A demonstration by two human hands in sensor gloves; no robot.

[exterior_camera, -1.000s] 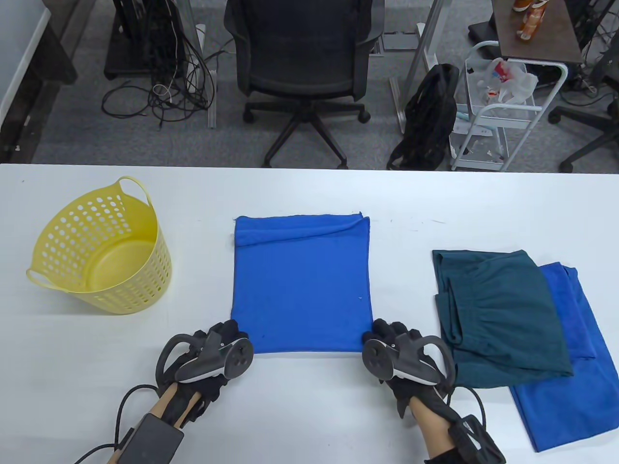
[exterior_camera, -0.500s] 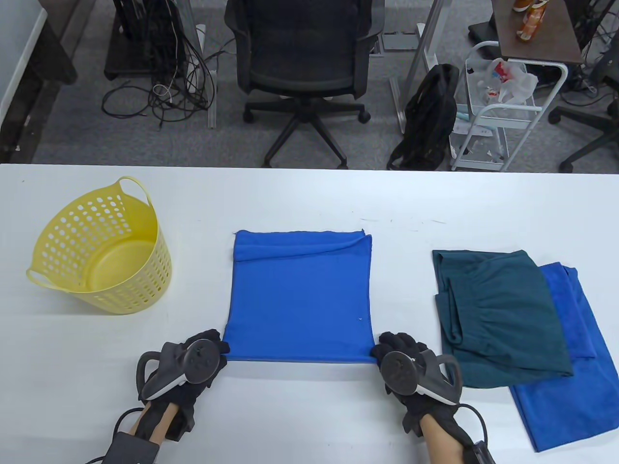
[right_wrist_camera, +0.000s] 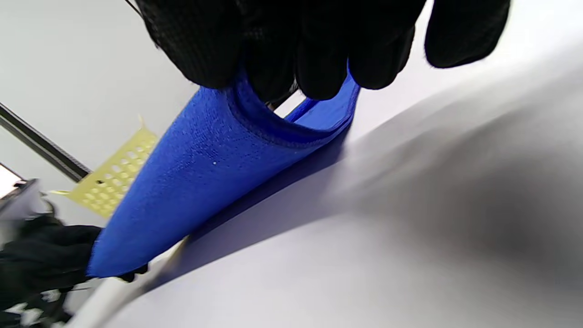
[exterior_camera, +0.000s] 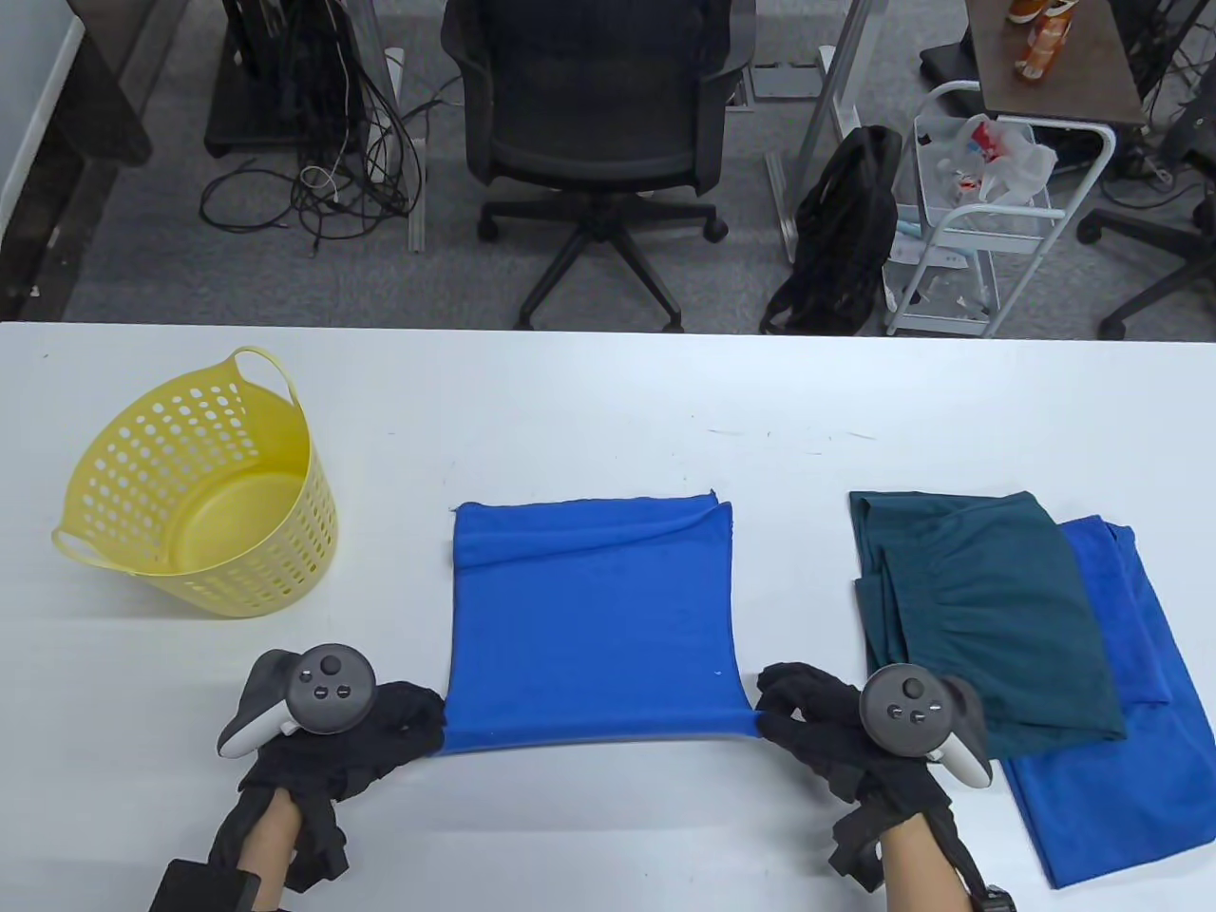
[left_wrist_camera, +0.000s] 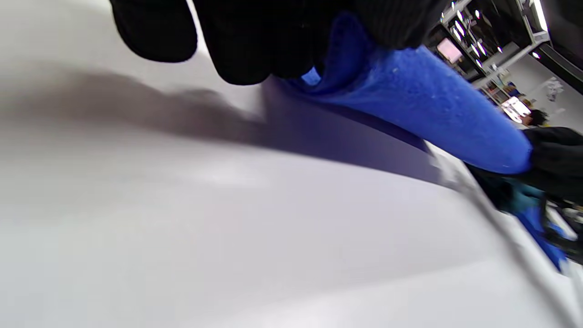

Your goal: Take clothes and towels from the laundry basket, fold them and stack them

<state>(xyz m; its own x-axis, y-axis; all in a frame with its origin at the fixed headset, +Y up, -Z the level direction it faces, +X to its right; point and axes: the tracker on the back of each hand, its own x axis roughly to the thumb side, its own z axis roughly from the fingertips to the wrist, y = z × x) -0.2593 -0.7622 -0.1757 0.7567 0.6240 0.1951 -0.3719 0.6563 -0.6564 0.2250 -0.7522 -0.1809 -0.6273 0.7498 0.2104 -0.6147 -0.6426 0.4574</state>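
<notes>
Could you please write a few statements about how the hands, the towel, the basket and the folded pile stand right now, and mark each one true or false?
1. The left hand and the right hand each pinch a near corner of the blue towel. True.
2. The near edge of the towel lies flat on the table. False: the wrist views show it lifted off the surface, with a shadow beneath.
3. The yellow laundry basket holds another towel. False: the table view shows nothing in it.
4. The dark green garment lies on top of a second blue towel. True.
5. The stretched towel touches the basket. False: bare table lies between them.
</notes>
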